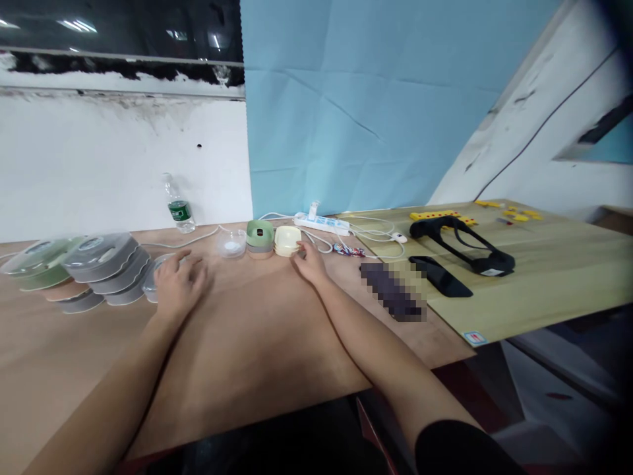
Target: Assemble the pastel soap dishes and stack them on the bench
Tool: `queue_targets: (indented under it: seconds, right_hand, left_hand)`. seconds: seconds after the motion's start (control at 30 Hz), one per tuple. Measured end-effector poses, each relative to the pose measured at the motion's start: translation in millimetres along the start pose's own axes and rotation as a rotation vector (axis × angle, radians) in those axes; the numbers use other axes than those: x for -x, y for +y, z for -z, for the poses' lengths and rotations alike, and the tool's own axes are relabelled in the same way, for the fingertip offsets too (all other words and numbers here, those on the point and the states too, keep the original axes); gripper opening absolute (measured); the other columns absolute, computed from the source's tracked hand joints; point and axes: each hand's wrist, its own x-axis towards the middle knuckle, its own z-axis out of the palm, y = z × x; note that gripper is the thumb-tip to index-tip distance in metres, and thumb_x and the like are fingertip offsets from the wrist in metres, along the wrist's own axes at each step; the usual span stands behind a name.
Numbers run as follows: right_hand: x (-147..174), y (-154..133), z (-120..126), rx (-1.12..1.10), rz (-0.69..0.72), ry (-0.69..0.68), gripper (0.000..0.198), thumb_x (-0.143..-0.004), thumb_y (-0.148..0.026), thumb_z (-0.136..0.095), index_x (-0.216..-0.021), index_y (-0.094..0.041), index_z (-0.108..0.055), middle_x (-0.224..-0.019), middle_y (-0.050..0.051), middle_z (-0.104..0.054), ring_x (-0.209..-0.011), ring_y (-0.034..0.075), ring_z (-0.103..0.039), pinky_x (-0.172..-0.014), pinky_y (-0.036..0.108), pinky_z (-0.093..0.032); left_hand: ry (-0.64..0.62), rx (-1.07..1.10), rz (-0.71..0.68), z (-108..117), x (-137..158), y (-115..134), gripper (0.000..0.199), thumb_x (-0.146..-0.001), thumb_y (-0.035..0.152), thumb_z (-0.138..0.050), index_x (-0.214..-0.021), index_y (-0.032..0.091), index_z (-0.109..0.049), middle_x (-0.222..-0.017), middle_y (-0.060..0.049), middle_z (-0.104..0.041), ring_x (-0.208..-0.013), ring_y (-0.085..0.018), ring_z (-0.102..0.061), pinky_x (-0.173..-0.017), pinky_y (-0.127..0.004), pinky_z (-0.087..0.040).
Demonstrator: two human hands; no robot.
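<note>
My right hand (310,262) reaches to the right side of a small cream-coloured bowl (287,240), with its thumb and fingertips closed at the rim. Just left of that bowl is a stack with a green bowl (260,232) on top and pinkish and grey ones beneath. A clear round container (231,244) stands further left, with something white inside. My left hand (180,282) hovers low over the table, fingers loosely bent and apart, with nothing seen in them. Behind it, a clear lid or bowl (150,280) is partly hidden by the hand.
At the left stand stacks of grey containers (116,274) and a green-topped stack (42,267) with clear lids. A water bottle (179,210) leans at the wall. A power strip (321,224) with white cables lies behind. Rightward are a phone (442,276) and a black headset (465,247).
</note>
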Motion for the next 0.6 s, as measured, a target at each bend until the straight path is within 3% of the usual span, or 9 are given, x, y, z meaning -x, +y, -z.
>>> queue_targets:
  seconds: [0.2, 0.37, 0.5, 0.6]
  right_hand:
    - [3.8, -1.1, 1.5, 0.001, -0.019, -0.002, 0.043, -0.079, -0.032, -0.057, -0.119, -0.018, -0.057, -0.106, 0.009, -0.063, -0.089, 0.02, -0.059, -0.086, 0.037, -0.047]
    - [5.0, -1.3, 1.9, -0.008, -0.006, 0.009, 0.043, -0.078, -0.033, -0.057, -0.118, -0.017, -0.057, -0.103, 0.008, -0.063, -0.086, 0.02, -0.059, -0.084, 0.036, -0.047]
    - [4.6, -2.8, 2.2, -0.026, -0.015, 0.039, 0.042, -0.078, -0.034, -0.057, -0.116, -0.017, -0.058, -0.096, 0.007, -0.064, -0.079, 0.019, -0.058, -0.079, 0.035, -0.048]
    - [5.8, -6.2, 3.3, -0.041, -0.012, 0.064, 0.041, -0.078, -0.033, -0.056, -0.116, -0.015, -0.058, -0.094, 0.007, -0.063, -0.07, 0.017, -0.055, -0.073, 0.033, -0.047]
  left_hand:
    - [-0.183, -0.234, 0.086, 7.3, 12.9, -20.5, 0.045, -0.08, 0.05, -0.055, -0.115, 0.022, -0.063, -0.13, -0.017, -0.056, -0.121, -0.039, -0.046, -0.105, -0.059, -0.02]
    - [-0.192, -0.128, 0.002, -0.2, 14.7, -10.4, 0.045, -0.081, 0.051, -0.053, -0.117, 0.024, -0.061, -0.126, -0.014, -0.06, -0.121, -0.035, -0.048, -0.106, -0.055, -0.02]
    - [-0.289, 0.038, -0.142, 0.4, 16.9, 6.8, 0.043, -0.081, 0.051, -0.055, -0.115, 0.026, -0.063, -0.115, -0.011, -0.066, -0.111, -0.031, -0.054, -0.101, -0.047, -0.032]
    - [-0.287, 0.066, -0.181, 2.2, 18.7, 19.0, 0.049, -0.077, 0.055, -0.059, -0.117, 0.027, -0.062, -0.125, -0.012, -0.061, -0.114, -0.032, -0.053, -0.1, -0.046, -0.034]
